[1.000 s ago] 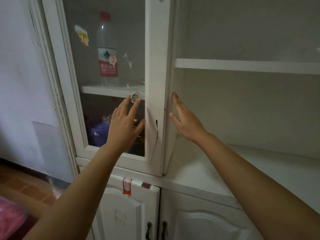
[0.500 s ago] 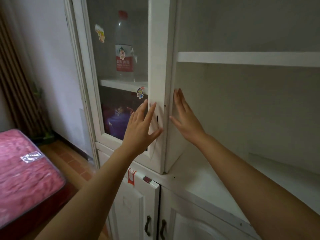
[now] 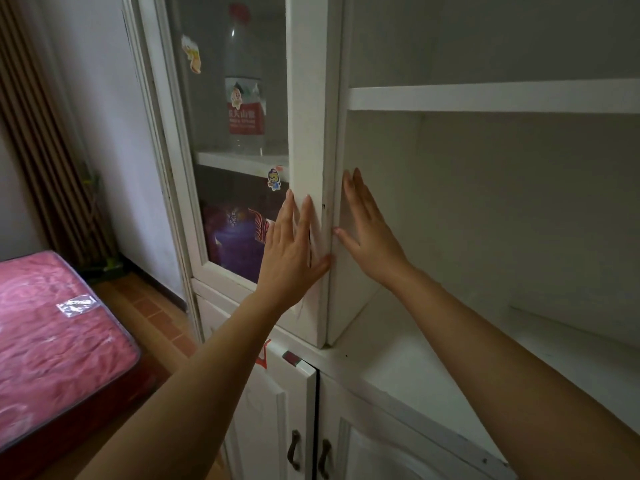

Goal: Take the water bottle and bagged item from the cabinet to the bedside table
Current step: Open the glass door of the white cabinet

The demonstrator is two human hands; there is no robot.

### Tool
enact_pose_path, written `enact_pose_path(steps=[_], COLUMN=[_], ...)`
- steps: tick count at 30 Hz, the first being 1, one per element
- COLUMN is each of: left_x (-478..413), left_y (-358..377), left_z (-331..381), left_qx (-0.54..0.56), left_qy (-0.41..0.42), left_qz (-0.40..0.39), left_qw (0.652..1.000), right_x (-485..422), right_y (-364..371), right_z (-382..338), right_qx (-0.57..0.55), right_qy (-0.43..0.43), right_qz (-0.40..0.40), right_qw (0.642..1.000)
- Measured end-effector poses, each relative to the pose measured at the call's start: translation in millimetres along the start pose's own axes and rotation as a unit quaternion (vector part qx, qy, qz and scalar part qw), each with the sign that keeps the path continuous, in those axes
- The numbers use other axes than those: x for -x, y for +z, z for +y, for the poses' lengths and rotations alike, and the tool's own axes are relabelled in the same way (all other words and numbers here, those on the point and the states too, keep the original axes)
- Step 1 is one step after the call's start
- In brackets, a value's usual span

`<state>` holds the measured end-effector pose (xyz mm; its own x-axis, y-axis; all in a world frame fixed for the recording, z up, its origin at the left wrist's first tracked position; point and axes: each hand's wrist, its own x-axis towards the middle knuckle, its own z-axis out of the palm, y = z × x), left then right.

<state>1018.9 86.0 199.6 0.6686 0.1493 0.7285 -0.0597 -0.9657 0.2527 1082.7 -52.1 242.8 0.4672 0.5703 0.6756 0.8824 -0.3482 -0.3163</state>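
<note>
Pressing two hands [image 3: 294, 251] [image 3: 370, 233] on one cabinet door [image 3: 308, 98].

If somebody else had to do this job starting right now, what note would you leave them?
Left hand: open, flat on the glass door's frame near its right edge, holding nothing.
Right hand: open, flat against the panel just right of that door edge, holding nothing.
Water bottle: upright on the shelf behind the glass.
Purple bagged item: on the shelf below, also behind the glass.
Done: nothing taken yet; the door looks shut.
Left: get the door open, take out the bottle and the bag, carry both to the bedside table, which is not in view.
</note>
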Motion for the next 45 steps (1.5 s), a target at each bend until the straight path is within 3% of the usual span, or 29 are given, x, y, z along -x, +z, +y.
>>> enact_pose_path(steps=[22,29,38,45], left_x=[25.5,35.1,43.1,46.9], left_y=[-30.0,-38.5,-42.1,-39.5], left_z=[-12.8,-19.8,-24.1,-15.8], left_qx=[-0.003,-0.095,-0.159,-0.156], left_qy=[0.024,0.136,0.137,0.090], left_qz=[-0.003,0.010,0.024,0.031], left_qw=[1.000,0.986,0.977,0.983], right_x=[2.4,7.5,10.0,11.6], right_y=[5.6,9.3,9.2,12.4], right_z=[-7.2,-15.6,-13.4,-13.9], right_qx=[0.054,0.116,0.182,0.201], right_qy=[0.012,-0.039,-0.026,0.004], right_qz=[0.023,0.064,0.042,0.010], right_qw=[0.998,0.990,0.982,0.980])
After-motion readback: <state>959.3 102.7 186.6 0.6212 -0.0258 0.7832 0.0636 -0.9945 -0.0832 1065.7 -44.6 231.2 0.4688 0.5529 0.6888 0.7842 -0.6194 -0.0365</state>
